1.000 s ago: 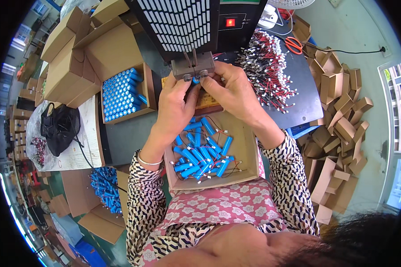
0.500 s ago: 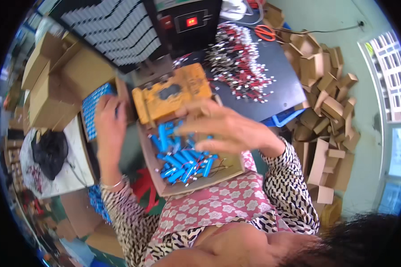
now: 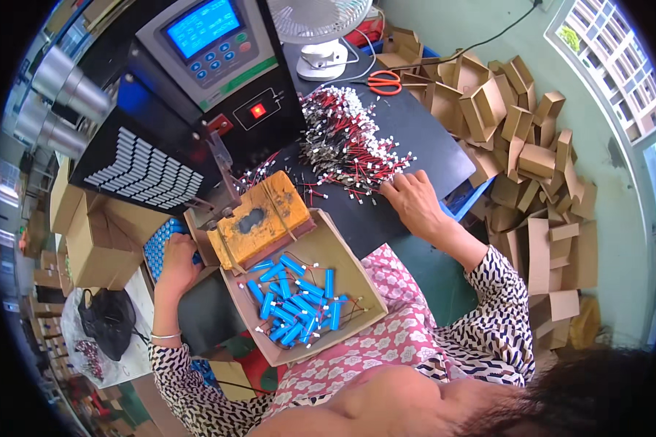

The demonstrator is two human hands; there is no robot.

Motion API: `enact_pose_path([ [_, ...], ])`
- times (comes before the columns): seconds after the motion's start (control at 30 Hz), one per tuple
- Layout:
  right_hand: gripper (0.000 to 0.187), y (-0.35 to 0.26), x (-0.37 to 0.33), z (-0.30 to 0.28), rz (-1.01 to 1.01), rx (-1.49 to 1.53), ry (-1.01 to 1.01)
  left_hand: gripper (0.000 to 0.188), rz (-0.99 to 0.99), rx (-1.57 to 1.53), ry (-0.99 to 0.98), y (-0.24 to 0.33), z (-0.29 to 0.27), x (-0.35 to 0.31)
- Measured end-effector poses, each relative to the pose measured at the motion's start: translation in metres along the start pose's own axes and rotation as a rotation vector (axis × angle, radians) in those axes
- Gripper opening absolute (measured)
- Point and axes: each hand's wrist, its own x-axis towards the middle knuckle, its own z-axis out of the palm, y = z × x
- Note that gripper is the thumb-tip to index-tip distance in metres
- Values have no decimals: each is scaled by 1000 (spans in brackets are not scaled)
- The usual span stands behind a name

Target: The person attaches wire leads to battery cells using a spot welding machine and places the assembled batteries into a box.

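Observation:
My left hand [image 3: 178, 261] is closed at the box of upright blue battery cells [image 3: 155, 249], and a blue cell [image 3: 197, 258] shows at its fingers. On the dark bench, my right hand [image 3: 417, 204] pinches at the near right edge of a heap of red and black wire leads with white connectors [image 3: 357, 149]. What lies between those fingertips is too small to be sure of. Close to my lap, a shallow cardboard tray [image 3: 364, 320] holds several loose blue cells with wires attached [image 3: 293, 302]. An orange block [image 3: 262, 218] with bands around it sits at the tray's far edge.
Behind the block stands a black machine with a lit blue screen [image 3: 202, 29]. A white fan [image 3: 321, 58] and orange-handled scissors [image 3: 384, 83] are at the back. Folded cardboard boxes [image 3: 539, 160] pile up at right; a black bag [image 3: 108, 320] lies at left.
My right hand has moved from above the tray to the edge of the wire heap. My left hand stays at the cell box. The view has shifted, showing more of the machine.

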Motion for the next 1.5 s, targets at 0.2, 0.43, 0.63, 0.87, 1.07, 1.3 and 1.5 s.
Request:
enact_pose_path([
  [0.2,18,-2,12,8,47,82,1,24,24,37,19,-6,5,4],
  [0.43,15,-3,18,4,94,-47,-1,20,72,97,126,-7,12,8],
  [0.63,11,5,25,24,12,23,98,24,18,118,-13,-19,15,5],
  [0.87,26,-6,29,20,-20,-234,-2,15,-33,248,2,-5,2,5],
  [1.07,24,-8,41,-8,72,-287,-392,9,-78,380,183,31,-45,-6],
  [1.3,22,17,25,8,35,-325,43,19,-221,-512,378,81,-54,-9],
  [1.5,18,-22,57,-54,115,-386,210,13,-63,-629,536,118,-36,8],
])
